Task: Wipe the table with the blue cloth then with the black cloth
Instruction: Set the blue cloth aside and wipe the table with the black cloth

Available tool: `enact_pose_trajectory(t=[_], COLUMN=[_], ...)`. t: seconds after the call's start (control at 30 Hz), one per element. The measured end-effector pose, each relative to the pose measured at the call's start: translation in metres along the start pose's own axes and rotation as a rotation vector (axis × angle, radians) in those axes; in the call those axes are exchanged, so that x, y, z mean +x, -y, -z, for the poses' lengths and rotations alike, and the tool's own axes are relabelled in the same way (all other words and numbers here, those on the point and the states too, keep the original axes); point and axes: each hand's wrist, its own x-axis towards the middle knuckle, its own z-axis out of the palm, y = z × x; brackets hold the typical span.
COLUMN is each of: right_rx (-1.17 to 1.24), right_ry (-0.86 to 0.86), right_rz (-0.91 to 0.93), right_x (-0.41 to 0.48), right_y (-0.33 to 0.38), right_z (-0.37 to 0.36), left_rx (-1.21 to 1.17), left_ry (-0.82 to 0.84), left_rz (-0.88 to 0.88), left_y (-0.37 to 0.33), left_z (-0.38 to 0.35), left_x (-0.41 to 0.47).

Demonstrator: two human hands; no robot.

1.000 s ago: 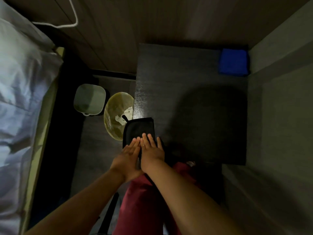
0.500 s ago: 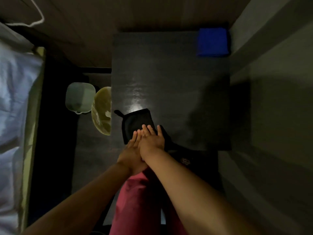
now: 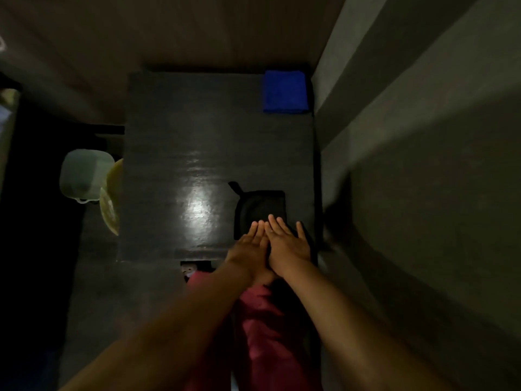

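Since a second ago, the black cloth (image 3: 260,210) has slid right under both flat, side-by-side hands, left hand (image 3: 249,245) and right hand (image 3: 287,241); it may bunch or slip off the surface (image 3: 183,136) edge beside them.

Both forearms were bare from the bottom edge of the frame up to the wrists, with no sleeve, cuff, watch or band showing anywhere along them. The left hand (image 3: 249,244) and the right hand (image 3: 287,242) were bare as well; no glove covered either, and the fingers (image 3: 275,222) carried no ring that the dim light let one make out. Below the arms the person wore a dark red, slightly pinkish garment (image 3: 262,328) over the lap, its cloth soft and creased into loose folds. In the low light its cut could not be told.
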Motion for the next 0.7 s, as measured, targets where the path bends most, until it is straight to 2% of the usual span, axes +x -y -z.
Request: enact_pose_trajectory(t=[0.27,0.47,0.7], right_rx=[-0.017,-0.013,0.1], right_ry=[-0.04,-0.019,-0.053], right_rz=[-0.078,-0.069,-0.033], right_x=[-0.013,-0.015,-0.019], right_y=[-0.061,-0.069,-0.07], right_z=[-0.008,-0.008,-0.02], left_rx=[0.042,0.046,0.084], left_ry=[0.043,0.073,0.074], left_rz=[-0.039,-0.03,-0.001], left_y=[-0.065,-0.072,-0.073], left_z=[0.003,0.004,-0.004], left_x=[0.023,0.027,0.024])
